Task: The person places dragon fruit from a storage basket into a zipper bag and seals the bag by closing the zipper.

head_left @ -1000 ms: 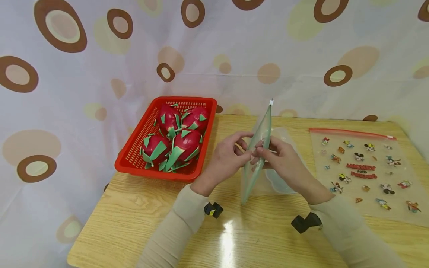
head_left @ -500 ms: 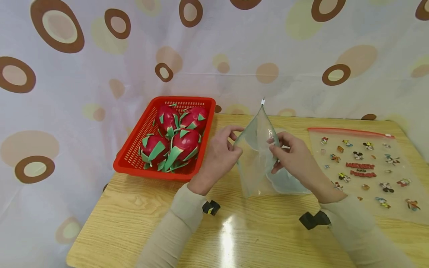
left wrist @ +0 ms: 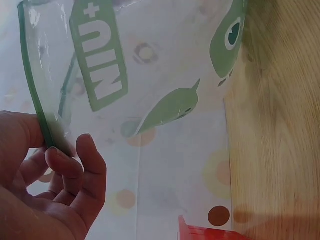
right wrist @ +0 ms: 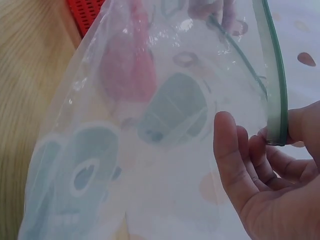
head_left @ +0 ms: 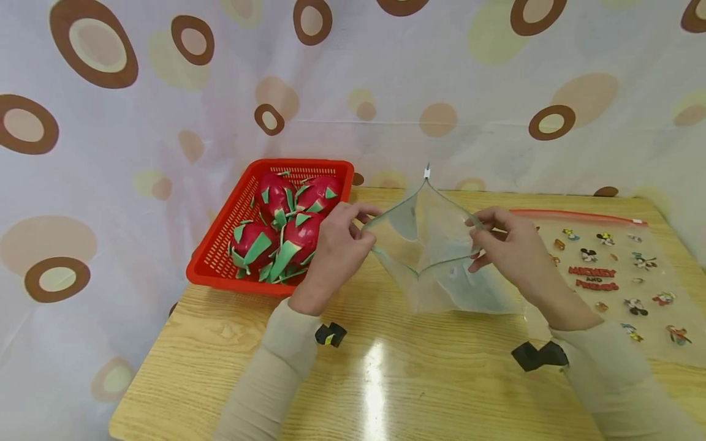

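Observation:
A clear zip bag (head_left: 477,288) with a green zip edge stands over the table, its mouth spread in a diamond. The zip slider (head_left: 427,173) is at the far corner. My left hand (head_left: 339,245) pinches the left rim between thumb and fingers; my right hand (head_left: 521,263) pinches the right rim. Green printed shapes (left wrist: 105,65) show on the bag's wall in the left wrist view. In the right wrist view, the thumb and fingers of the right hand (right wrist: 265,180) hold the green edge, and a blurred pink-red shape shows through the plastic.
Left of the hands stands a red basket (head_left: 220,283) holding several dragon fruits (head_left: 259,242). A flat clear bag (head_left: 612,306) with a red zip and cartoon prints lies at the right. A dotted cloth (head_left: 397,79) hangs behind the wooden table (head_left: 353,373).
Both hands have moved apart, left hand leftward and right hand rightward. The bag's mouth has gone from a narrow slit to a wide diamond.

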`<control>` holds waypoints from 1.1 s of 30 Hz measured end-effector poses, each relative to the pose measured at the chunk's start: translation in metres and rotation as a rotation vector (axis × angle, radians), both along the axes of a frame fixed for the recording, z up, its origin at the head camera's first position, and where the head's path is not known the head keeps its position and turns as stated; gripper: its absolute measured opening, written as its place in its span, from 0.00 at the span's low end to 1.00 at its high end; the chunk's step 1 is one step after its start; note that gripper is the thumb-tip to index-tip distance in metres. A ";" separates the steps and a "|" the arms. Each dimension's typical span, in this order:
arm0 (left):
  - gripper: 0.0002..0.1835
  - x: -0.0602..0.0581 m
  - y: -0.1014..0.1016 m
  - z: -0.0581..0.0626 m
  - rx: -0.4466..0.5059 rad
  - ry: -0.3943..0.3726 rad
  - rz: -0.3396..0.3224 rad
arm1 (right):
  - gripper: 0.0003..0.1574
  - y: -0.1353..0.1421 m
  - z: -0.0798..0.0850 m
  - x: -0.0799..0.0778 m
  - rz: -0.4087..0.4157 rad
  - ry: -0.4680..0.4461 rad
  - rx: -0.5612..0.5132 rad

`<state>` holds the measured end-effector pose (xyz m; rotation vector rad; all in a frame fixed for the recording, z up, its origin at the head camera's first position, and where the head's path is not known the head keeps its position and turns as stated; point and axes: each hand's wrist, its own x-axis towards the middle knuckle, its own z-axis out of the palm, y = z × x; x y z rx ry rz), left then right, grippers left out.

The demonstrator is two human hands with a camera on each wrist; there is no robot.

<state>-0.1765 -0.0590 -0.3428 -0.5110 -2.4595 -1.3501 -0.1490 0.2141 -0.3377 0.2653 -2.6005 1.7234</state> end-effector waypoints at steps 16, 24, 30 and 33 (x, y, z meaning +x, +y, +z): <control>0.16 -0.001 -0.029 0.010 -0.027 -0.032 0.008 | 0.15 0.022 0.014 0.006 -0.124 0.067 0.263; 0.15 0.002 -0.036 0.011 -0.091 0.005 -0.008 | 0.13 0.021 0.020 0.004 -0.078 0.168 0.379; 0.16 0.000 -0.035 0.007 -0.067 -0.041 -0.021 | 0.21 0.016 0.015 0.005 0.082 -0.061 0.095; 0.16 -0.002 -0.035 0.004 -0.064 -0.079 -0.023 | 0.25 0.010 0.010 0.004 0.135 -0.116 -0.096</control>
